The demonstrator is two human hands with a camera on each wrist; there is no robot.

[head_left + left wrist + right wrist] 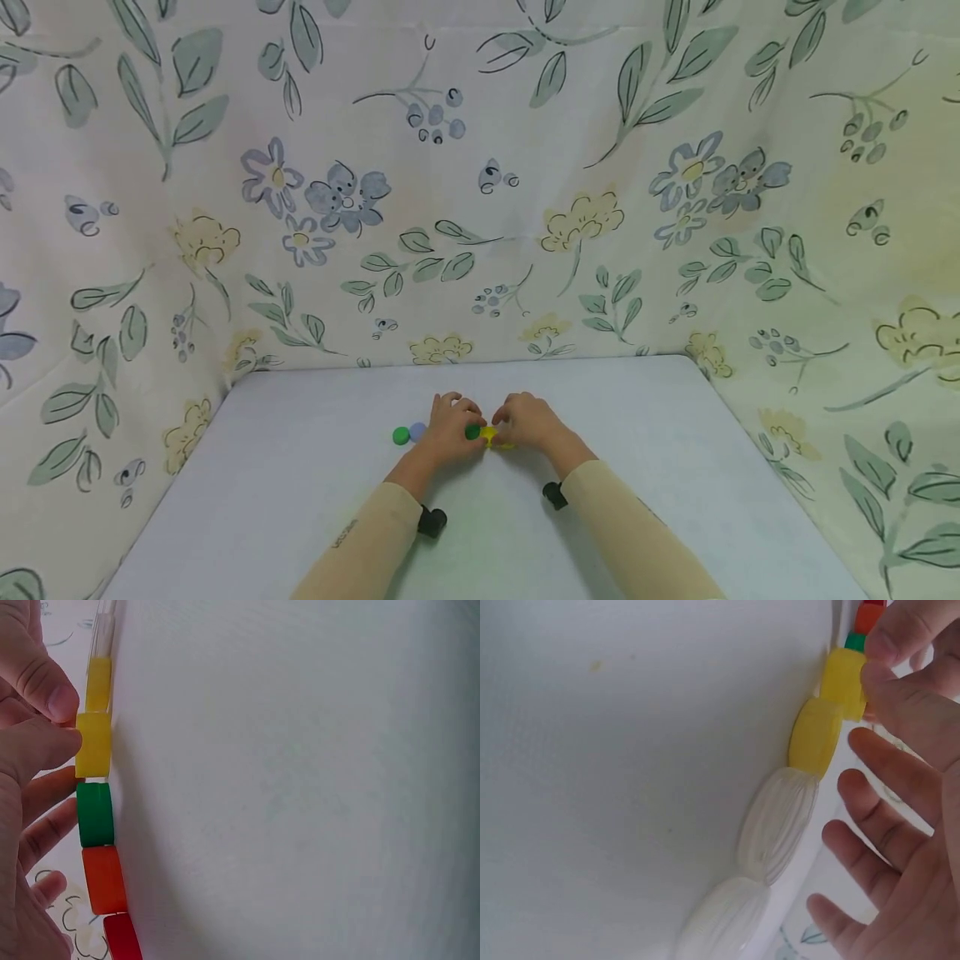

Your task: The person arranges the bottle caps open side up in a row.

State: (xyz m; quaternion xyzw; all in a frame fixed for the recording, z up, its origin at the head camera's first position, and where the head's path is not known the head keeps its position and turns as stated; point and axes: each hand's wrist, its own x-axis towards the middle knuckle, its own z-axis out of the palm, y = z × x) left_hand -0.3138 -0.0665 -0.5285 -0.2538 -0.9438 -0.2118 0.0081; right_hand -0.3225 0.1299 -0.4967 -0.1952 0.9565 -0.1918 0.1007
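Observation:
Bottle caps lie in a line on the white table (480, 533). Both hands meet over a yellow cap (94, 745) in the middle of it. My left hand (452, 430) has its thumb tip at the cap's upper edge and a fingertip behind it, the other fingers spread over the line. From the opposite side, my right hand (527, 421) holds its thumb at the same cap; its remaining fingers are loosely bent. On the left-hand side follow a dark green cap (95, 814), an orange cap (105, 880) and a red cap (123, 937). A second yellow cap (814, 739) adjoins on the right.
Clear caps (778, 825) carry the line on past the second yellow one. Left of my left hand are a light green cap (401, 436) and a blue cap (417, 431). A flower-patterned cloth (480, 208) hangs behind the table and along its sides.

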